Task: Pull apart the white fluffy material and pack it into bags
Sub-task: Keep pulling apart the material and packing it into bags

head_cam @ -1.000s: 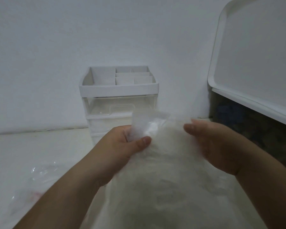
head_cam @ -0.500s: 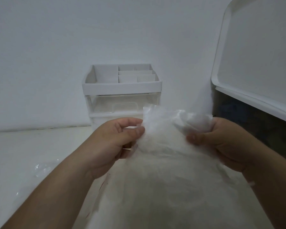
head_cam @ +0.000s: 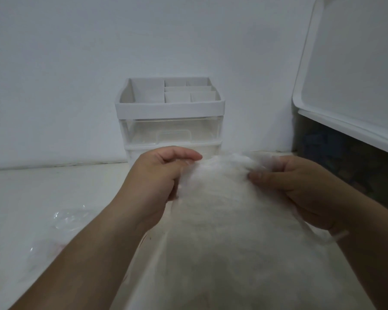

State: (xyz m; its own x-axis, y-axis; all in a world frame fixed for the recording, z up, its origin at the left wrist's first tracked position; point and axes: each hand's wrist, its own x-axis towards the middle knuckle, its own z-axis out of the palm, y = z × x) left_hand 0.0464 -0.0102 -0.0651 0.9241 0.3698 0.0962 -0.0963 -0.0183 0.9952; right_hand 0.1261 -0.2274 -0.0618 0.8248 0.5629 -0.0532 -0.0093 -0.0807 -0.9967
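Mid-frame, the left hand (head_cam: pixel 157 182) and right hand (head_cam: pixel 300 189), fingers curled, pinched the top of the white fluffy fibre mass (head_cam: pixel 224 231), whose long axis ran up from the bottom edge.

White fluffy material (head_cam: pixel 229 220), white drawer organiser (head_cam: pixel 169 108)

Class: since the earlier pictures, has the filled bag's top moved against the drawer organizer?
Yes, downward. The top of the filled bag overlapped the upper clear drawer of the drawer organizer earlier; now it reaches only the lower drawer.
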